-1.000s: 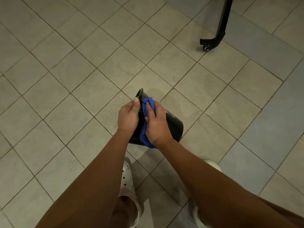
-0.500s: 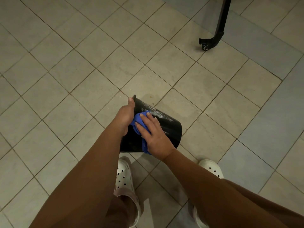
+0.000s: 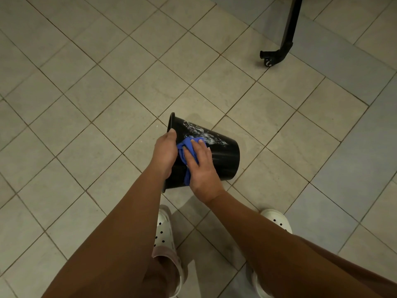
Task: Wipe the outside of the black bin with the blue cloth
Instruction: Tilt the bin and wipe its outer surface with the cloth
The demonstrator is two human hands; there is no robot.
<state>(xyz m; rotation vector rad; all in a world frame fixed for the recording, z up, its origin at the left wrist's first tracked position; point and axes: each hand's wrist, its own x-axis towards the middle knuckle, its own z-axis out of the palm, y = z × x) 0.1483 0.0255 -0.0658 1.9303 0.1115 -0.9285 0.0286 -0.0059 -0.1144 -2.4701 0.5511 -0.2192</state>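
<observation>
Now L hand (image 3: 164, 151) grips black bin (image 3: 223, 155) rim, R hand (image 3: 202, 168) presses blue cloth (image 3: 187, 147) on it.

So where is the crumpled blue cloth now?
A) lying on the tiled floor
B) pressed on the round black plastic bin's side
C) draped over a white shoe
B: the right hand presses the crumpled blue cloth against the outer wall of the round black plastic bin, while the left hand grips its rim.
</observation>
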